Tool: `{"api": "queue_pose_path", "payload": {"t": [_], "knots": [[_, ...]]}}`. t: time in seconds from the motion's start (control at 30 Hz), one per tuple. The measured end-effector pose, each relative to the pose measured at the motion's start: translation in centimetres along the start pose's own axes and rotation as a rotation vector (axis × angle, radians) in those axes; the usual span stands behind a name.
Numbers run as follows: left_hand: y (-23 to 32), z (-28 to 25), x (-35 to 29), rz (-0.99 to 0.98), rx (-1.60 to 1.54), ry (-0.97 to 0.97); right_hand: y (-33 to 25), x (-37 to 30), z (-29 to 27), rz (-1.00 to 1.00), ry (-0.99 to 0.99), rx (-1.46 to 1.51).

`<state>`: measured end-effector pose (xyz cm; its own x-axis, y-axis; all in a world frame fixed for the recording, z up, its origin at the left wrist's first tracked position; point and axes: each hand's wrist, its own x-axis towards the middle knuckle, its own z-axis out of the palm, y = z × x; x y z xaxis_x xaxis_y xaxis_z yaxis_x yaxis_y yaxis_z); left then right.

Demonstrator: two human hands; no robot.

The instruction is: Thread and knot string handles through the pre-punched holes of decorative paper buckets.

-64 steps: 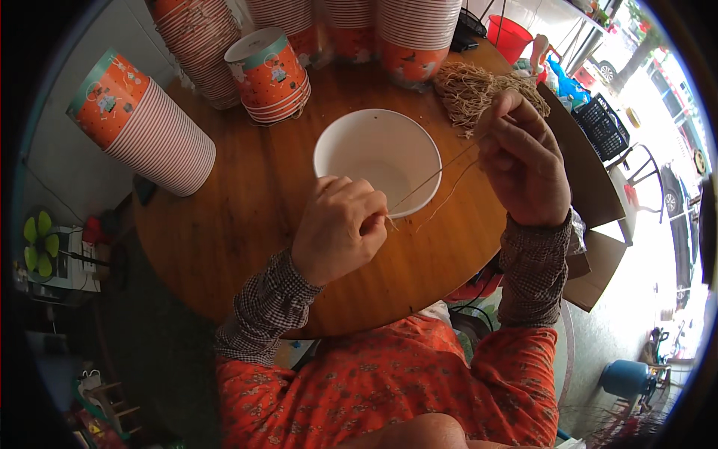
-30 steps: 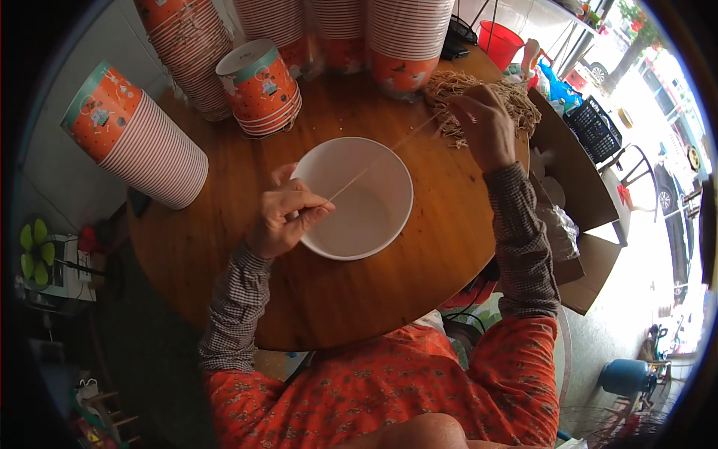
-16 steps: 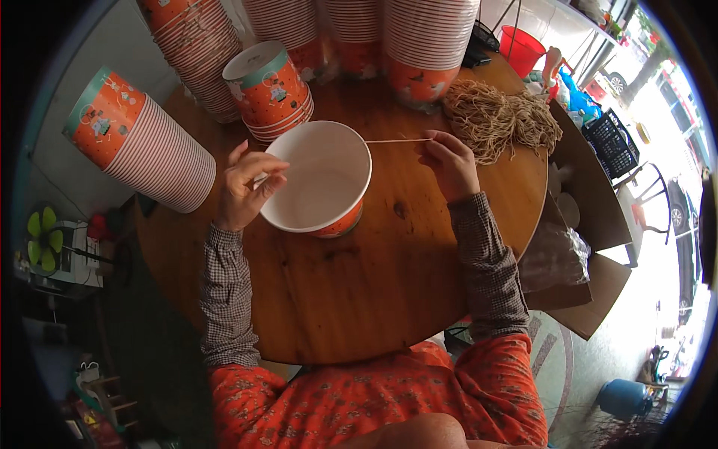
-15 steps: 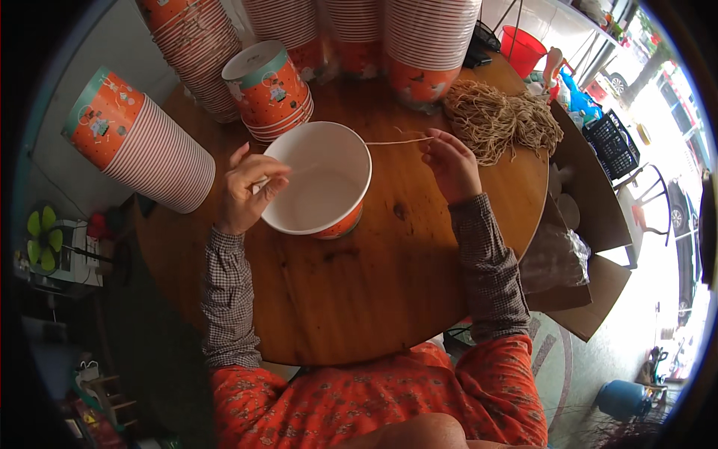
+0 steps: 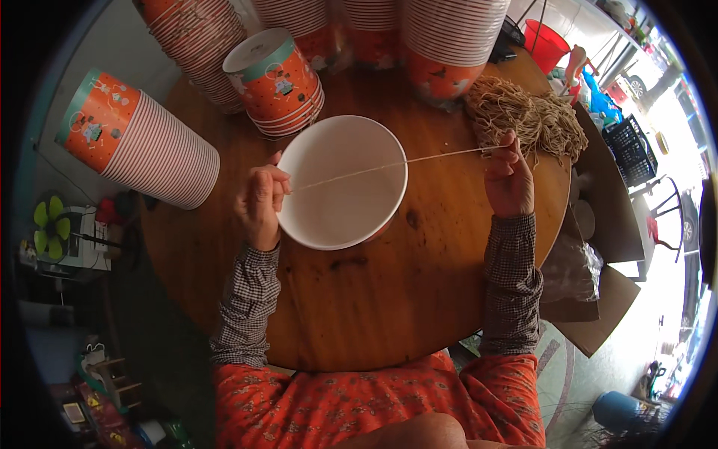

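Observation:
A large paper bucket [image 5: 340, 217], white inside and orange outside, stands in front of me on the round wooden table, its wide mouth tilted toward me. My left hand [image 5: 259, 203] is at the left side of its rim, fingertips pinched at the end of a thin tan string [image 5: 441, 155]. Across the bucket's mouth the string runs taut, out over the right rim. At its other end my right hand [image 5: 511, 179], raised over the right of the table, pinches it between thumb and fingers. Behind that hand lies a loose heap of tan strings [image 5: 527, 116].
Nested orange buckets lean at the left [image 5: 161, 150], and a short upside-down stack [image 5: 280, 86] stands behind the open bucket. Taller stacks [image 5: 452, 45], some in clear plastic, line the back. An open cardboard box [image 5: 609, 224] adjoins the table's right edge.
My left hand has closed at the bucket's left rim. The string, earlier reaching only behind the right rim, now stretches across the mouth. My right hand has moved right, and the view has shifted slightly.

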<state>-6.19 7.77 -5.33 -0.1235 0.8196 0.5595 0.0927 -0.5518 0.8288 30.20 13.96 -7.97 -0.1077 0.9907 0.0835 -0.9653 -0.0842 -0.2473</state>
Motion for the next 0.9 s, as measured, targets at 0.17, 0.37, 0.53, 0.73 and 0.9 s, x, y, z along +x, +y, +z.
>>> {"api": "queue_pose_path", "payload": {"t": [0.17, 0.37, 0.53, 0.73, 0.9], "knots": [[0.9, -1.1, 0.8, -0.059, -0.04, -0.012, 1.1, -1.1, 0.7, 0.176, -0.148, -0.064], [1.7, -1.7, 1.5, 0.02, -0.237, -0.055, 0.1, -0.8, 0.7, 0.156, -0.163, 0.057], [2.4, -2.5, 1.5, 0.099, -0.17, 0.048, 0.0, -1.2, 1.7, 0.092, -0.189, -0.064], [7.2, 1.5, -1.3, 0.176, 0.075, -0.147, 2.4, -2.9, 4.1, 0.08, -0.234, -0.533], [10.9, 7.7, -3.5, 0.207, 0.342, -0.345, 3.7, -5.1, 6.2, 0.372, -0.429, -0.633]]}}
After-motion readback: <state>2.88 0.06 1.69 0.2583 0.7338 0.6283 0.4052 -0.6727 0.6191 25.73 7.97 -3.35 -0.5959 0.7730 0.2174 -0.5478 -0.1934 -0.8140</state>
